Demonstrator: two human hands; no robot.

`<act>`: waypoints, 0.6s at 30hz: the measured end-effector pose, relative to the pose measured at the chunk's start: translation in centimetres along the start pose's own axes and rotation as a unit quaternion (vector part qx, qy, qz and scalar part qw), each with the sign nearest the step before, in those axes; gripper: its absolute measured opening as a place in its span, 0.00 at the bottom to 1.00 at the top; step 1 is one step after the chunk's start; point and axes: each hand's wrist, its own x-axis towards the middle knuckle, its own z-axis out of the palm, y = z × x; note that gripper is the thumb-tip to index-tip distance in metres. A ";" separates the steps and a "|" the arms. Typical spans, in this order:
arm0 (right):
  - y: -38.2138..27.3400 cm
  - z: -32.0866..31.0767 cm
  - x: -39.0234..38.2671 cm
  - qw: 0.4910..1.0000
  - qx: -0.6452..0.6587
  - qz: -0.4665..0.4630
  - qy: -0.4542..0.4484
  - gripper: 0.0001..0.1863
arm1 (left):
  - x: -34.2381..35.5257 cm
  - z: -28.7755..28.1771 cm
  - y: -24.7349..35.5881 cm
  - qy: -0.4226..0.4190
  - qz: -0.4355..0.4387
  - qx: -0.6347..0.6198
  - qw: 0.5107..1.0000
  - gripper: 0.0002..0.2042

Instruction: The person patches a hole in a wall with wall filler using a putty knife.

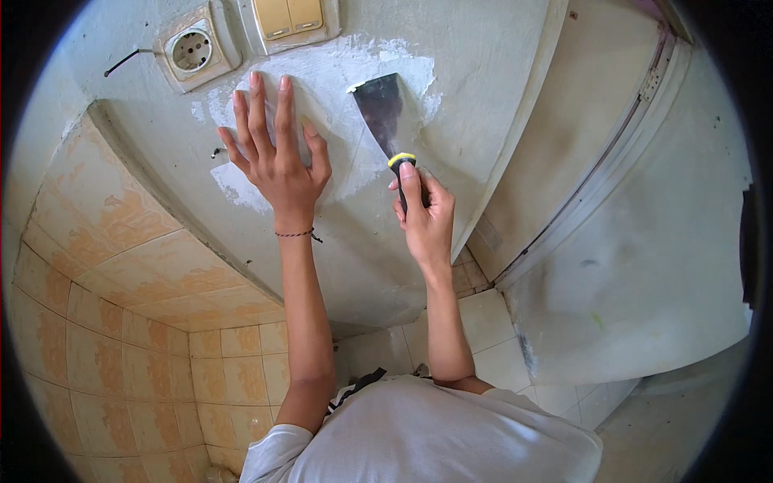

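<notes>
My left hand [278, 161] lies with fingers spread against the wall, over a patch of white filler [326, 76]. A braided band circles that wrist. My right hand [427, 205] grips the black and yellow handle of a putty knife [382, 109], thumb along the handle. The wide dark blade points up and lies over the patch, with a little white filler at its upper left corner. Part of the patch is hidden behind my left hand and the blade.
Above the patch are a round wall socket [192, 50] and a double light switch [288, 14]. A nail [125, 63] juts out beside the socket. Orange-patterned tiles [121, 217] cover the lower left wall. To the right stands a door [564, 137], with pale floor tiles [491, 330] below.
</notes>
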 end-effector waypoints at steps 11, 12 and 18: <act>-0.5 0.0 -0.1 1.000 0.008 0.014 -0.001 0.22 | -0.1 0.0 -0.1 -0.004 0.002 0.008 1.000 0.32; -0.3 -0.1 -0.2 1.000 0.009 0.014 -0.002 0.22 | -0.1 -0.1 0.0 -0.011 0.000 -0.001 1.000 0.32; -0.1 -0.3 -0.4 1.000 -0.008 0.007 0.012 0.22 | -0.4 -0.1 -0.1 -0.064 -0.012 0.017 0.998 0.30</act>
